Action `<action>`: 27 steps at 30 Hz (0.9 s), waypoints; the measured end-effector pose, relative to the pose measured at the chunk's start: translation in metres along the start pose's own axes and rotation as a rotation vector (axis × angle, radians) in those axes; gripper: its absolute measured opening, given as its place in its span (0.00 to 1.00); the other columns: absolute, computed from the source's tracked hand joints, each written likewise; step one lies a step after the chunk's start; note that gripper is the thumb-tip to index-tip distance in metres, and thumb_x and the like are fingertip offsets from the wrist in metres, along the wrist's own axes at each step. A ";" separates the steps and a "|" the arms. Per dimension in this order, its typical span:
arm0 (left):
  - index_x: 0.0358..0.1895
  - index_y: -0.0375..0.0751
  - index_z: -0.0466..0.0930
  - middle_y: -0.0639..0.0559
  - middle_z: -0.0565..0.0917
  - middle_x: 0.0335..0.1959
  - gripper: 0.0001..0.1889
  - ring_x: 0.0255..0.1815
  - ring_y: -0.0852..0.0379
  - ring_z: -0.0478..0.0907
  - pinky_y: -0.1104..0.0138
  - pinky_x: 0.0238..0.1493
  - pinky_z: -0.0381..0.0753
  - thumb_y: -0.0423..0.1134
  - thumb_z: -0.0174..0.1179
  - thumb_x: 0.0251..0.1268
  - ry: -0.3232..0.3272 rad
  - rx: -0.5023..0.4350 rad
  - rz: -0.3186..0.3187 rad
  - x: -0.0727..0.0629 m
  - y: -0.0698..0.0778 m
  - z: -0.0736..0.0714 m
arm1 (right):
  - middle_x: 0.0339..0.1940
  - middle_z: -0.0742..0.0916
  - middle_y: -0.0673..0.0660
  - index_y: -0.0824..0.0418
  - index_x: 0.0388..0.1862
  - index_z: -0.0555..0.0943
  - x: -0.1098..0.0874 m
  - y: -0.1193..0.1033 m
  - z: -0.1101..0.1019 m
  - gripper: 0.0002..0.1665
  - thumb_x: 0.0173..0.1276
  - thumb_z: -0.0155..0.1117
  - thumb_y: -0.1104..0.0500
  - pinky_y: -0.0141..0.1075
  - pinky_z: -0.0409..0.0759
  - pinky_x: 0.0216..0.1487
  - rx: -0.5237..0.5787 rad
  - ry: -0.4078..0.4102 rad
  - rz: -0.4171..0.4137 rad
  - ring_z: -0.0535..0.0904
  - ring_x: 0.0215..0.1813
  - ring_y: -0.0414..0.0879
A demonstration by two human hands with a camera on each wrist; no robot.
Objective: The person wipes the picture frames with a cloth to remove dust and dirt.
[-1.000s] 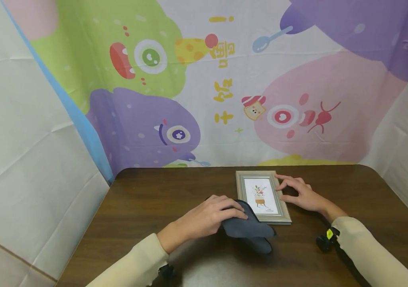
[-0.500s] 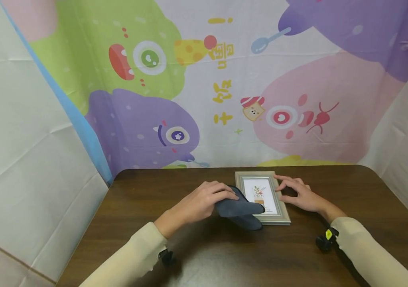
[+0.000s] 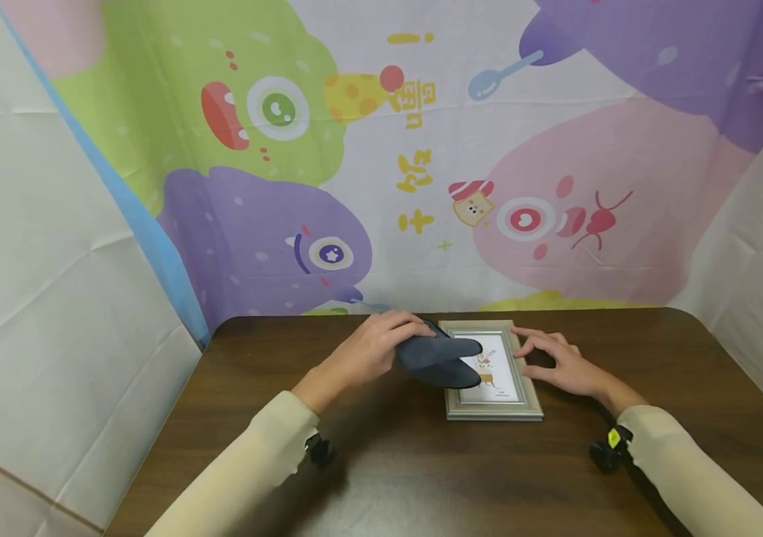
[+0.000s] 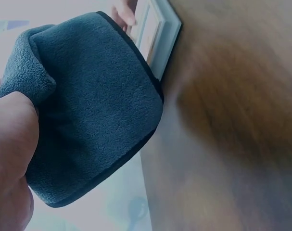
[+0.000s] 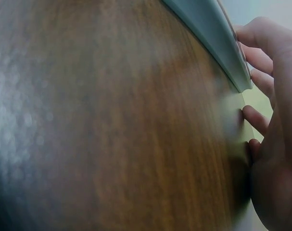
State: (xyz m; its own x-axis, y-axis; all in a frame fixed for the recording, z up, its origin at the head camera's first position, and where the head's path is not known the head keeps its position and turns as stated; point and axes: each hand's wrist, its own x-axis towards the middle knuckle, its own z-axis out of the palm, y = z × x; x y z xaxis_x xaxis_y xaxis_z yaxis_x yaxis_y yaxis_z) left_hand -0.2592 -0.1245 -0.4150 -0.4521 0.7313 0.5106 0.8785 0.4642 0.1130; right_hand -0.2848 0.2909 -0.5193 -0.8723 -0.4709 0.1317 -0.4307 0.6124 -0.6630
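Note:
My left hand [image 3: 371,347] grips a folded dark blue-grey cleaning cloth [image 3: 438,358], fuzzy with a black edging. The cloth hangs over the left part of a picture frame [image 3: 495,411], which lies flat near the table's back. Whether cloth and frame touch cannot be told. Seen from the left wrist, the cloth [image 4: 97,96] fills much of the view, partly covering the frame [image 4: 169,33]. My right hand [image 3: 569,365] rests fingertips and thumb against the frame's right edge. In the right wrist view, the fingers [image 5: 261,60] meet the frame's side [image 5: 208,36].
The brown wooden table [image 3: 421,477] extends in front of both hands. Behind its back edge hangs a cartoon-printed cloth [image 3: 421,276]. Pale panels stand on both sides, and a small black camera [image 3: 318,450] sits at the left wrist.
My left hand has carried the cloth away from me and slightly left, from the frame's lower left toward its upper left. The right hand and the frame have stayed put.

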 end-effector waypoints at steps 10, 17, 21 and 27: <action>0.64 0.44 0.89 0.46 0.91 0.60 0.26 0.63 0.45 0.90 0.51 0.68 0.89 0.15 0.59 0.72 0.044 0.023 -0.019 0.014 -0.022 0.005 | 0.91 0.71 0.68 0.45 0.54 0.86 0.001 0.000 0.000 0.09 0.79 0.75 0.53 0.62 0.59 0.63 -0.007 -0.003 0.013 0.67 0.76 0.68; 0.62 0.43 0.89 0.46 0.91 0.57 0.24 0.60 0.45 0.90 0.51 0.67 0.89 0.16 0.62 0.72 0.059 0.017 -0.045 0.021 -0.034 0.009 | 0.90 0.72 0.68 0.45 0.53 0.86 0.002 -0.001 0.001 0.09 0.79 0.75 0.54 0.61 0.59 0.63 -0.009 -0.004 0.005 0.68 0.76 0.69; 0.63 0.44 0.89 0.46 0.91 0.58 0.25 0.61 0.45 0.90 0.51 0.69 0.89 0.16 0.61 0.71 0.055 0.021 -0.079 0.025 -0.039 0.010 | 0.91 0.71 0.68 0.45 0.53 0.86 0.002 0.000 0.001 0.08 0.79 0.75 0.54 0.62 0.59 0.63 -0.011 -0.004 0.006 0.67 0.76 0.69; 0.65 0.46 0.89 0.48 0.90 0.61 0.24 0.63 0.44 0.89 0.49 0.72 0.87 0.18 0.64 0.74 0.062 0.038 -0.147 0.036 -0.044 0.011 | 0.91 0.71 0.68 0.46 0.54 0.86 0.001 -0.001 0.000 0.08 0.79 0.75 0.53 0.64 0.59 0.64 -0.006 -0.007 0.019 0.67 0.77 0.70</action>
State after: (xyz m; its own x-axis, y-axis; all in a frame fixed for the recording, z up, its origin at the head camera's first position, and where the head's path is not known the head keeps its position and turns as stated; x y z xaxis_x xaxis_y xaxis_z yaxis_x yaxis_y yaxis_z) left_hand -0.3157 -0.1130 -0.4108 -0.5636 0.6225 0.5430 0.7967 0.5832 0.1585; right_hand -0.2852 0.2900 -0.5186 -0.8788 -0.4634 0.1138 -0.4152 0.6250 -0.6611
